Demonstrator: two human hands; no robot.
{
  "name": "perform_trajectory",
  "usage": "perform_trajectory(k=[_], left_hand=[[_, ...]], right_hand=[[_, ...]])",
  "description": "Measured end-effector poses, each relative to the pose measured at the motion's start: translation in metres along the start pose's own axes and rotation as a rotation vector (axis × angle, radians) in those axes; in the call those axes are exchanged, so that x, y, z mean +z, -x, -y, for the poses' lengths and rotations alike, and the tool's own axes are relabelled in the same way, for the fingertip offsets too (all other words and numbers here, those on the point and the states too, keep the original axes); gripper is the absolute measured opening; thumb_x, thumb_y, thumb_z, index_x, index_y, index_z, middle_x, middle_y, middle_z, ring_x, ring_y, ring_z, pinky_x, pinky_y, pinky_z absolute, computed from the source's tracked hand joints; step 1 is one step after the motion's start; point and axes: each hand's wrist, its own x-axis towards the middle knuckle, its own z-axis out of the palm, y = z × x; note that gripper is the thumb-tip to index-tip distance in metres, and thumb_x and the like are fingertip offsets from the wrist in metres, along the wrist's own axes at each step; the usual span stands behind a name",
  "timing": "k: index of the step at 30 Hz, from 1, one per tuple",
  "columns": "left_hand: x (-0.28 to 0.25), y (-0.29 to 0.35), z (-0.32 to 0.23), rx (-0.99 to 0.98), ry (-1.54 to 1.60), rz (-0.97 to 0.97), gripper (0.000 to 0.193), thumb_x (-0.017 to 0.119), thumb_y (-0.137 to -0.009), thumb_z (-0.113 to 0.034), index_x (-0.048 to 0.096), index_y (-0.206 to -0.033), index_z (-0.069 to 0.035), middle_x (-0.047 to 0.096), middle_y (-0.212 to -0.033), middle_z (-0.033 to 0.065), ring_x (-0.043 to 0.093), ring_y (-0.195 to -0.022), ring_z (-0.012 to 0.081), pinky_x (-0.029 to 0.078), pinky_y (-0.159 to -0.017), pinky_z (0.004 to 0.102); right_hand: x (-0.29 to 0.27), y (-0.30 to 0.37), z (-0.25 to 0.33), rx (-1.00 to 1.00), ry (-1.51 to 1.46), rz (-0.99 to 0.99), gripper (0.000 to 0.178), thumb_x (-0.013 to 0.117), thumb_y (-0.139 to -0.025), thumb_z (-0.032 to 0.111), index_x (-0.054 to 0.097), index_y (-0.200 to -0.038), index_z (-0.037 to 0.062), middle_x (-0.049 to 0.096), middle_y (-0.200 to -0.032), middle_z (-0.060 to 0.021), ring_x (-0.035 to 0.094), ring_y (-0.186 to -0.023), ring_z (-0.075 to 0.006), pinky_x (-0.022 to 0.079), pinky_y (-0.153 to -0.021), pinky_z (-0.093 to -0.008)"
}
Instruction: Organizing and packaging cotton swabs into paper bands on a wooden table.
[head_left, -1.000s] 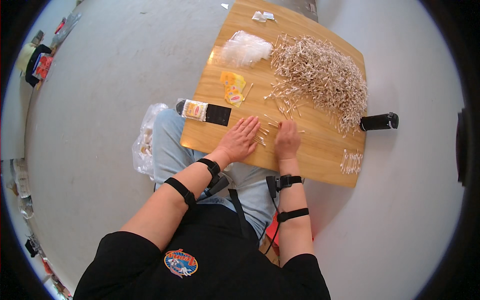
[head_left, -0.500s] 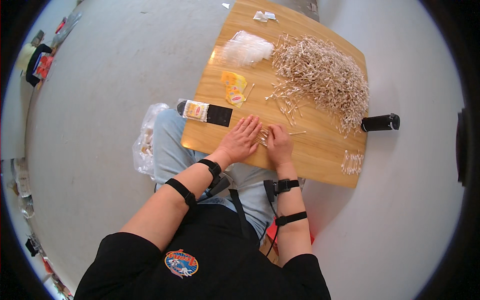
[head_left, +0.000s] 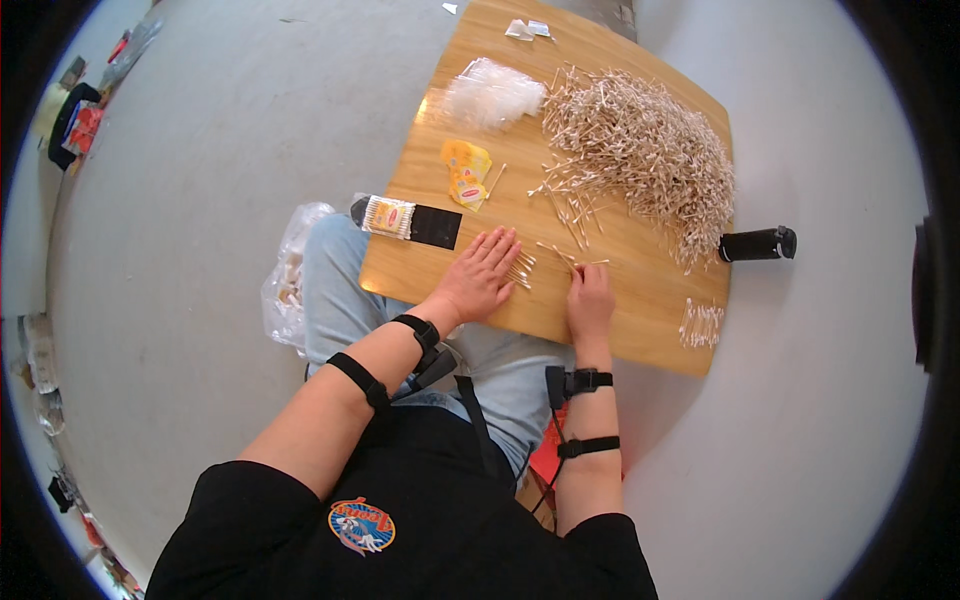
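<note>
My left hand [head_left: 474,278] lies flat on the wooden table near its front edge, fingers stretched out. Several cotton swabs [head_left: 521,268] stick out from beneath its fingers on the right side, their other ends hidden. A little farther right, my right hand [head_left: 590,300] is closed, its fingertips pinched at a cotton swab [head_left: 556,254] that slants up to the left. Another swab [head_left: 595,262] lies at the same fingertips, pointing right; whether it is gripped too is hard to see.
A large heap of cotton swabs [head_left: 645,145] covers the far right. Clear plastic bags [head_left: 493,95], yellow printed cards [head_left: 467,173] and a filled swab pack [head_left: 388,217] on a black strip [head_left: 436,228] lie leftward. A swab row [head_left: 701,324] sits at right, below a black cylinder [head_left: 758,245].
My right hand has moved right, away from my left hand, with a swab at its fingertips. The swabs beside my left fingers now show more fully. My left hand stays in place.
</note>
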Motion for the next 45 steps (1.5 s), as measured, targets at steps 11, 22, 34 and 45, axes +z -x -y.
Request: perform_trajectory(k=[11, 22, 34, 45], left_hand=[[0.003, -0.001, -0.001, 0.025, 0.001, -0.023, 0.067, 0.052, -0.092, -0.034, 0.036, -0.147, -0.001, 0.029, -0.156, 0.0197, 0.024, -0.147, 0.0337, 0.016, -0.121, 0.0442], [0.0, -0.002, -0.001, 0.009, -0.037, 0.004, 0.067, 0.049, -0.092, -0.037, 0.036, -0.148, -0.004, 0.025, -0.158, 0.0186, 0.02, -0.147, 0.0369, 0.014, -0.121, 0.0456], [-0.002, -0.001, -0.001, 0.027, -0.014, -0.027, 0.067, 0.052, -0.091, -0.035, 0.036, -0.148, -0.004, 0.028, -0.156, 0.0199, 0.024, -0.146, 0.0364, 0.017, -0.12, 0.0468], [-0.001, -0.002, -0.002, 0.015, 0.008, -0.019, 0.067, 0.052, -0.091, -0.035, 0.036, -0.148, -0.005, 0.029, -0.157, 0.0187, 0.024, -0.146, 0.0346, 0.017, -0.12, 0.0466]], right_hand=[[0.035, -0.024, 0.046, -0.136, -0.16, 0.044, 0.003, 0.064, -0.086, 0.012, 0.063, -0.088, 0.0107, 0.059, -0.086, -0.0128, 0.061, -0.076, -0.0361, 0.05, -0.064, -0.0457], [0.026, -0.023, 0.048, -0.166, -0.211, 0.086, 0.005, 0.066, -0.083, 0.01, 0.064, -0.087, 0.0097, 0.058, -0.084, -0.0124, 0.06, -0.076, -0.0358, 0.048, -0.065, -0.0459], [0.021, -0.025, 0.043, -0.1, -0.283, 0.128, 0.009, 0.067, -0.083, 0.009, 0.065, -0.091, 0.0086, 0.059, -0.087, -0.0114, 0.061, -0.082, -0.0345, 0.049, -0.069, -0.0439], [0.015, -0.025, 0.021, -0.203, -0.069, 0.086, 0.008, 0.065, -0.085, 0.01, 0.06, -0.089, 0.0085, 0.058, -0.091, -0.0118, 0.059, -0.085, -0.0343, 0.049, -0.071, -0.043]])
